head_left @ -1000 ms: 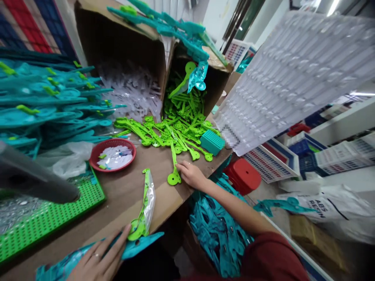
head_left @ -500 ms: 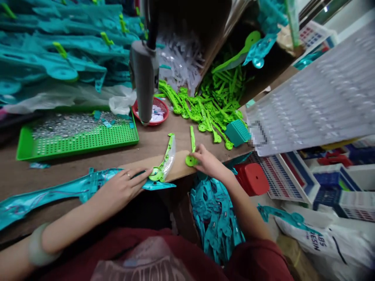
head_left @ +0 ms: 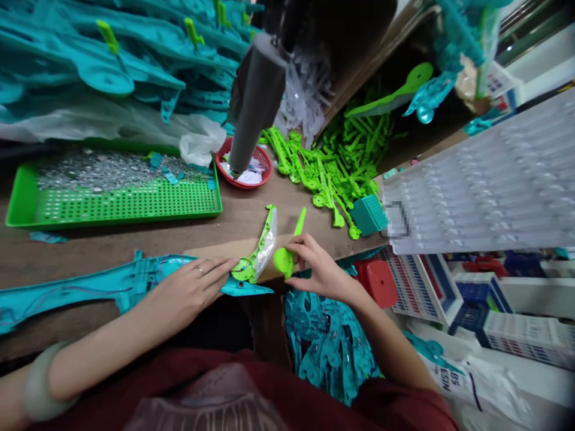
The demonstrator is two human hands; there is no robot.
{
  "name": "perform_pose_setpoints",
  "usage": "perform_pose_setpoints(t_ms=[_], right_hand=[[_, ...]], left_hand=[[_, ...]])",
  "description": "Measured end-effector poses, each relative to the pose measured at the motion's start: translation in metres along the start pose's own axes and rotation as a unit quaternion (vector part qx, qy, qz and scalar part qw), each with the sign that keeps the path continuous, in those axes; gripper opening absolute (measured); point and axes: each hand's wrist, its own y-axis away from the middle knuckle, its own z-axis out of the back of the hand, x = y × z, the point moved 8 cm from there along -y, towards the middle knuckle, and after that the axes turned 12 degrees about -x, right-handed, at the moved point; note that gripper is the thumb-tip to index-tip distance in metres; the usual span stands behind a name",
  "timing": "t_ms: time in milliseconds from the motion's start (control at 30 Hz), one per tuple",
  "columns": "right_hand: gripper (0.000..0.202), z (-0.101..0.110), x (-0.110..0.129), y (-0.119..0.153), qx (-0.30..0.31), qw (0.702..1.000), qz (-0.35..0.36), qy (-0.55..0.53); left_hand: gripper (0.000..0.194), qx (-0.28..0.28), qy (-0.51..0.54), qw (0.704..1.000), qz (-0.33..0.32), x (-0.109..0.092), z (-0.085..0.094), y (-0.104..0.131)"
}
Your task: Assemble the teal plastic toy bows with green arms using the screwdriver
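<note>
My left hand (head_left: 193,287) lies with its fingers stretched flat over a long teal plastic part (head_left: 85,290) at the bench's front edge; its thumb is hidden. Its fingertips touch the round end of a green plastic arm (head_left: 244,269), which has a clear plastic strip (head_left: 267,242) along it and rests on the teal part. Just to the right, my right hand (head_left: 321,269) grips a second green plastic arm (head_left: 283,261) near its round end. That arm is raised off the bench, its narrow end pointing up and away.
A grey powered tool (head_left: 258,102) hangs above a red basket (head_left: 247,181). The green tray (head_left: 135,208) holds small metal pieces. More green arms (head_left: 323,179) lie heaped behind, beside a teal basket (head_left: 369,215). Teal parts (head_left: 327,335) fill the space below the edge.
My right hand has lifted the second green arm from the bench and turned it, bringing it closer to the teal part. My left hand stays at the same place on the teal part. The view has shifted slightly.
</note>
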Motion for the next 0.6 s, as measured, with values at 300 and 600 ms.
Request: perform_pose_setpoints(t_ms=[300, 600], right_hand=[[0.054, -0.054, 0.040, -0.043, 0.140, 0.984, 0.096, 0.046], [0.053, -0.053, 0.041, -0.044, 0.146, 0.982, 0.103, 0.068]], left_hand=[[0.037, -0.008, -0.003, 1.000, 0.013, 0.000, 0.005, -0.002], [0.049, 0.018, 0.031, 0.999, 0.024, -0.003, 0.008, -0.005]])
